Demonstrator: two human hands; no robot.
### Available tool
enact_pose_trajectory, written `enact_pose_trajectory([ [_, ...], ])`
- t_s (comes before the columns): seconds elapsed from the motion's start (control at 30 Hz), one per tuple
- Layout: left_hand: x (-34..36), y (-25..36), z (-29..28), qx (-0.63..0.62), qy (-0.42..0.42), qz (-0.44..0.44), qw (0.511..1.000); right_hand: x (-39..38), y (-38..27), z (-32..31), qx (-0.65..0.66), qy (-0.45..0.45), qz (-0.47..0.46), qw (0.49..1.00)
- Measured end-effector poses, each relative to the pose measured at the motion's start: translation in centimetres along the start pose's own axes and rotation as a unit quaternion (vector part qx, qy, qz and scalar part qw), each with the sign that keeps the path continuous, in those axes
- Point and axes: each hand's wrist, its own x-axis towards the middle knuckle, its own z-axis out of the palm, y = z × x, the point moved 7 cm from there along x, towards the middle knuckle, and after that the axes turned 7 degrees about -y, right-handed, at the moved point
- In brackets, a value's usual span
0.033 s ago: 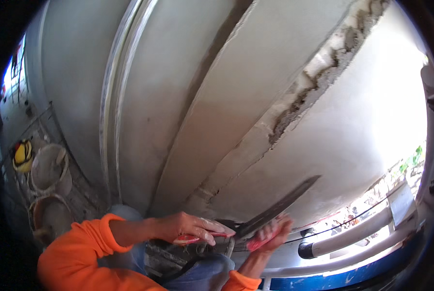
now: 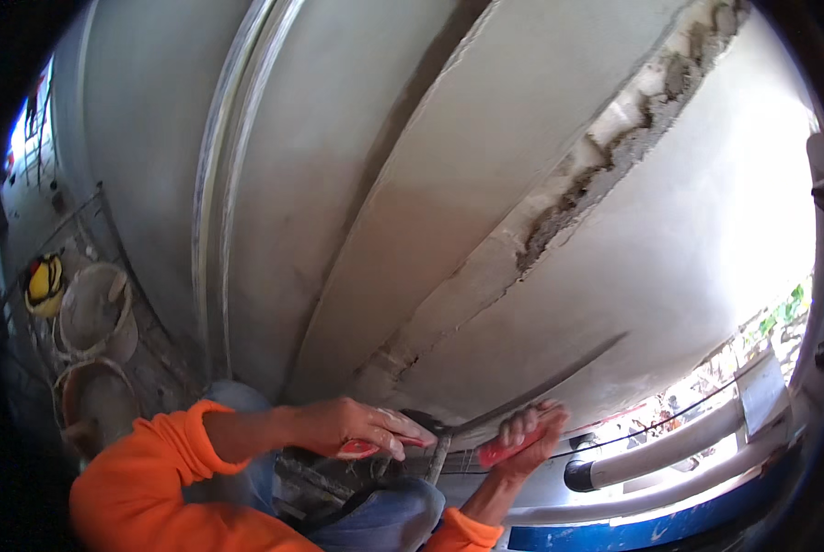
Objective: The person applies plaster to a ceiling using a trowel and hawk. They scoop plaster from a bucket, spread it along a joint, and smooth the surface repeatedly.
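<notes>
A pale plastered wall point(image 2: 485, 184) fills most of the view, with a rough mortar-filled groove point(image 2: 614, 156) running up it. Below the groove's lower end, a long dark straightedge point(image 2: 559, 377) lies slanted against the plaster. The left hand point(image 2: 357, 428), orange sleeve behind it, has its fingers curled around a red handle point(image 2: 357, 449). The right hand point(image 2: 527, 437) grips another red handle point(image 2: 496, 453) at the straightedge's low end. Two mortar-crusted buckets point(image 2: 94, 317) sit far left of the groove, with bare plaster between.
</notes>
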Motion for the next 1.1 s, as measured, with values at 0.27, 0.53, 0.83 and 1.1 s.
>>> enact_pose_trajectory([
  [0.27, -5.0, -4.6, -0.4, 0.228, -0.158, -0.312, 0.909, 3.4, 3.8, 7.7, -0.412, -0.013, -0.065, 0.909],
  [0.53, -6.8, -2.0, -0.7, 0.169, -0.110, -0.274, 0.940, 9.9, 10.7, 13.2, -0.441, 0.009, -0.151, 0.885],
  [0.83, -9.3, -0.8, -2.6, 0.175, -0.085, -0.255, 0.947, 12.8, 11.2, 14.1, -0.461, 0.013, -0.147, 0.875],
  [1.1, -10.2, -0.1, -3.1, 0.143, -0.067, -0.214, 0.964, 8.6, 18.7, 8.2, -0.537, 0.007, -0.162, 0.828],
])
